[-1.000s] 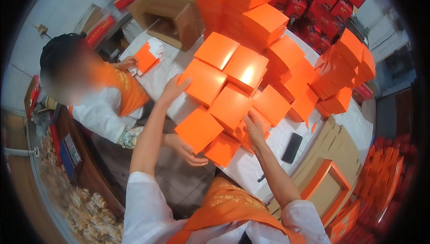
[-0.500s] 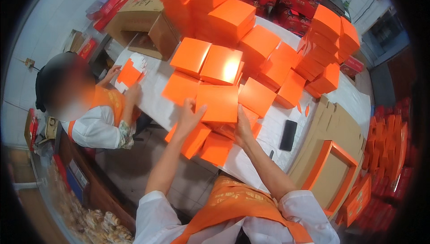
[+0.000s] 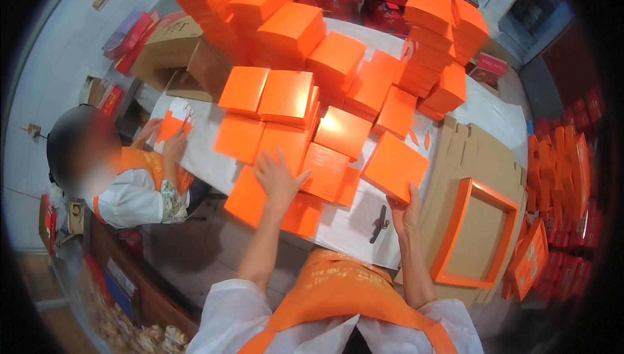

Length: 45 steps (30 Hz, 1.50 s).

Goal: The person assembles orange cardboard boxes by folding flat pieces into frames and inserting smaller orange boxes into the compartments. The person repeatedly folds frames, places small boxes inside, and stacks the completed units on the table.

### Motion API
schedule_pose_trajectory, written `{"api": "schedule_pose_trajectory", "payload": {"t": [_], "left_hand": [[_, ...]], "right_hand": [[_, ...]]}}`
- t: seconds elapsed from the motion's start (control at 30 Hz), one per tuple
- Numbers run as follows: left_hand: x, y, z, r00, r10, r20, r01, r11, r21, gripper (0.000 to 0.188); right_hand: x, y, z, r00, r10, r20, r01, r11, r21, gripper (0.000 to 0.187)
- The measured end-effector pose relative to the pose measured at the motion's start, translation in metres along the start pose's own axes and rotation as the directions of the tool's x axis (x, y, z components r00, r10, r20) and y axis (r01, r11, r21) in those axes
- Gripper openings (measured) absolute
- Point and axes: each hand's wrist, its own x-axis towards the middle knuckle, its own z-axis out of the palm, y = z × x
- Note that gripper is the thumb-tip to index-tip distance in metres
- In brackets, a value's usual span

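My right hand point(image 3: 406, 214) grips the near right corner of a flat square orange box point(image 3: 395, 167), held over the right part of the white-covered table. My left hand point(image 3: 278, 175) is open, fingers spread, above or touching the orange boxes stacked close in front of me; contact I cannot make out. One box point(image 3: 325, 169) in that group, beside my left fingertips, has a glossy, wrinkled top. A dark, slim object point(image 3: 379, 224) lies on the table just left of my right hand; its kind is unclear.
Tall stacks of orange boxes point(image 3: 289, 32) fill the table's far side. Flattened cardboard point(image 3: 455, 191) with an orange frame point(image 3: 448, 230) lies at the right. A co-worker point(image 3: 136, 178) at the left handles an orange-and-white piece point(image 3: 170, 126). Red boxes point(image 3: 565, 250) are piled far right.
The orange box has moved right from between both hands into my right hand alone. My left hand has let go and spread open. The black phone is out of sight now.
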Motion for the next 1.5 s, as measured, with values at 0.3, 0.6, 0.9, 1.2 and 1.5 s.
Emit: {"api": "schedule_pose_trajectory", "payload": {"t": [0.3, 0.6, 0.9, 1.2, 1.5], "left_hand": [[0.026, -0.013, 0.025, 0.994, -0.107, 0.035, 0.102, 0.988, 0.116, 0.097], [0.028, -0.009, 0.035, 0.979, -0.178, 0.104, 0.171, 0.983, 0.066, 0.101], [-0.016, 0.015, -0.018, 0.989, 0.091, -0.113, -0.137, 0.843, -0.52, 0.079], [-0.198, 0.23, -0.035, 0.693, 0.461, 0.554, 0.72, -0.401, -0.567, 0.053], [-0.315, 0.446, 0.049, 0.068, 0.806, 0.588, 0.968, 0.089, -0.234, 0.057]], "right_hand": [[-0.029, -0.02, -0.022, 0.997, -0.02, -0.069, 0.032, 0.984, 0.176, 0.036], [-0.071, -0.084, -0.116, 0.974, -0.18, -0.138, 0.194, 0.976, 0.096, 0.042], [-0.091, -0.192, -0.318, 0.449, -0.893, -0.034, -0.053, 0.011, -0.999, 0.061], [-0.064, -0.126, -0.43, 0.807, -0.534, -0.252, 0.046, 0.483, -0.874, 0.066], [-0.13, -0.196, -0.414, 0.982, -0.041, -0.183, 0.074, 0.981, 0.177, 0.06]]}}
